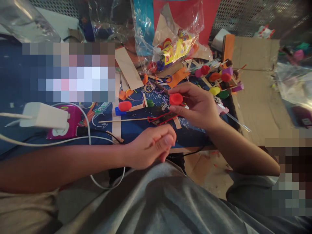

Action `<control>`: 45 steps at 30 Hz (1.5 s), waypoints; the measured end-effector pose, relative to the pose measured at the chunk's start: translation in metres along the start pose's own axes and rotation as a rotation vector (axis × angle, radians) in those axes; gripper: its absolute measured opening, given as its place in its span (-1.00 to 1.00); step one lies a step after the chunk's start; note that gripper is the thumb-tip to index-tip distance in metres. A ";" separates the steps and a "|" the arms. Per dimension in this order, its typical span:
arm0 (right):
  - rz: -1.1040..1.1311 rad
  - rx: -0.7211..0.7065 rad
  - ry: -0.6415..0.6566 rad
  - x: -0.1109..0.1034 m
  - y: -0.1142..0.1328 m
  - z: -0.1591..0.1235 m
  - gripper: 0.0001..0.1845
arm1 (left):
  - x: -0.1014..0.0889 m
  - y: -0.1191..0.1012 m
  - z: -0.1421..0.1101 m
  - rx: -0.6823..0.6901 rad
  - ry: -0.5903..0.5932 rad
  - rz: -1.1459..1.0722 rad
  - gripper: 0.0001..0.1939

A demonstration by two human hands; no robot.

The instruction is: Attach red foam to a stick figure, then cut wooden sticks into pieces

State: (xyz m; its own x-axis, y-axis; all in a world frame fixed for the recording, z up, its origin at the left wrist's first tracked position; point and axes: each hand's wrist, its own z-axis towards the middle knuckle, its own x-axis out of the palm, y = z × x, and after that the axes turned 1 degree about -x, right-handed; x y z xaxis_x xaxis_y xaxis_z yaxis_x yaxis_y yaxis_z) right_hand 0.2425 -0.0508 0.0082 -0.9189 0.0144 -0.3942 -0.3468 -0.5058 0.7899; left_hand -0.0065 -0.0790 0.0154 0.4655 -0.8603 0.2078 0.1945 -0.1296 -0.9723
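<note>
Between the thumb and fingers of my right hand (197, 105) is a small rounded red piece (175, 99) that looks like modelling clay. A dark, pointed tool (159, 87) reaches up-left from the same fingers; I cannot tell whether they grip it too. Close to the body, at the table's front edge, my left hand (156, 144) is closed, fingers curled and thumb pressed over them; anything inside is hidden. Below the right fingers lies a dark strip with red edges (162, 119), touching a thin wooden stick (122, 121). Another red piece (124, 106) sits on a blue one to the left.
A white charger (44, 115) with trailing cables is plugged into a magenta socket box (74, 122) at left. Behind are a clear plastic bag (170, 48) and wooden strips (129, 68). Cardboard (263, 104) lies right, beside several coloured lumps (214, 91). Paper scraps litter the blue tabletop.
</note>
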 end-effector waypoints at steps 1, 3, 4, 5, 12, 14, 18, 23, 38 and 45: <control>-0.005 0.025 0.035 -0.001 0.001 0.002 -0.55 | 0.001 -0.007 0.000 0.076 0.085 0.123 -0.62; -0.012 0.065 0.095 -0.001 0.001 0.006 -0.54 | 0.004 -0.022 0.000 0.217 0.222 0.329 -0.70; -0.018 0.078 0.119 0.001 0.000 0.010 -0.54 | 0.005 -0.030 0.001 0.250 0.262 0.425 -0.74; -0.023 0.086 0.142 0.003 -0.002 0.013 -0.54 | 0.005 -0.039 0.002 0.248 0.242 0.552 -0.75; -0.091 0.048 0.209 0.022 -0.028 0.041 -0.61 | -0.040 -0.082 0.003 0.121 -0.256 1.271 -0.50; -0.095 0.030 0.206 0.026 -0.035 0.046 -0.60 | -0.060 -0.083 0.001 0.042 -0.340 1.465 -0.27; -0.078 0.032 0.210 0.030 -0.043 0.046 -0.57 | -0.077 -0.075 0.000 -0.057 -0.410 1.400 -0.21; -0.055 0.026 0.223 0.032 -0.041 0.044 -0.57 | -0.072 -0.063 0.005 -0.094 -0.431 1.331 -0.28; -0.165 0.063 0.219 0.040 -0.038 0.044 -0.54 | -0.095 -0.055 0.012 -0.070 -0.384 1.339 -0.67; -0.146 0.039 0.202 0.043 -0.035 0.046 -0.55 | -0.089 -0.059 0.012 -0.139 -0.398 1.450 -0.58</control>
State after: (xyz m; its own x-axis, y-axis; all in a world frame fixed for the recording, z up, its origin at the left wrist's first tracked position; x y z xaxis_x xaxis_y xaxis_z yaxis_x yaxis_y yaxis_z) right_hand 0.2060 0.0072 -0.0147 -0.8033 -0.0899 -0.5888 -0.4841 -0.4774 0.7334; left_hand -0.0489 0.0109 0.0557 0.3781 -0.0973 -0.9206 -0.6958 0.6262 -0.3519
